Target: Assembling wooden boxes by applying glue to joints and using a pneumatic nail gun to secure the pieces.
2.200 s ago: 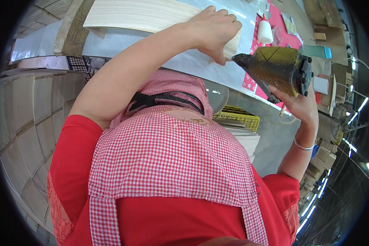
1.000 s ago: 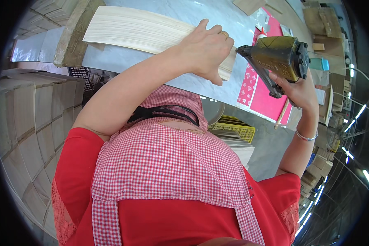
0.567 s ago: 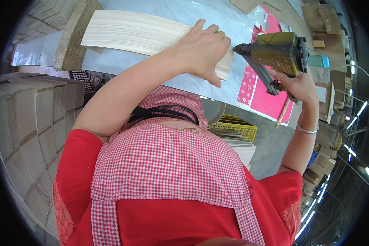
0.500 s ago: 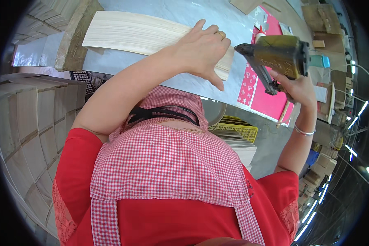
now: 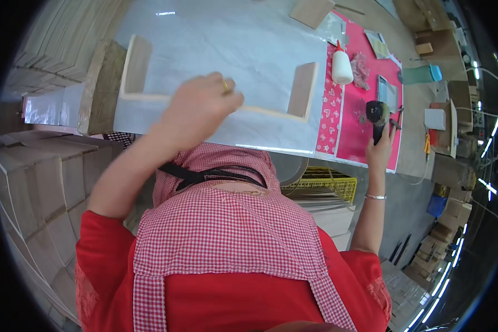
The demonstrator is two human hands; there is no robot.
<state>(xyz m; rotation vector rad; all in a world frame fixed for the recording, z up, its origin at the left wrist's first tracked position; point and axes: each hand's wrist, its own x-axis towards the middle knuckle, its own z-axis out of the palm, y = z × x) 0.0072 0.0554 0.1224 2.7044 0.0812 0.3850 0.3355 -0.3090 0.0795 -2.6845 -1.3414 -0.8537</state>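
Observation:
A three-sided wooden frame point(image 5: 268, 113) stands on the pale tabletop, its long board nearest me. Its left end piece point(image 5: 138, 65) and right end piece point(image 5: 302, 91) point away from me. Over the middle of the long board is my left hand point(image 5: 202, 105), blurred, with fingers that look curled; whether it touches the board cannot be made out. My right hand point(image 5: 379, 150) is wrapped round the handle of a nail gun point(image 5: 377, 112), held over the pink mat at the right and seen end-on.
A white glue bottle point(image 5: 342, 67) with a red tip stands beside a crumpled pink cloth point(image 5: 360, 72) on the pink mat point(image 5: 351, 133). A thick wooden block point(image 5: 98, 88) borders the table's left. Stacked boards point(image 5: 44, 182) fill the left side; a yellow crate point(image 5: 337, 185) sits below the table.
The frame has turned from its long face being up to its end pieces showing. My left hand has moved left off its right end. The nail gun has moved right and down, away from the frame.

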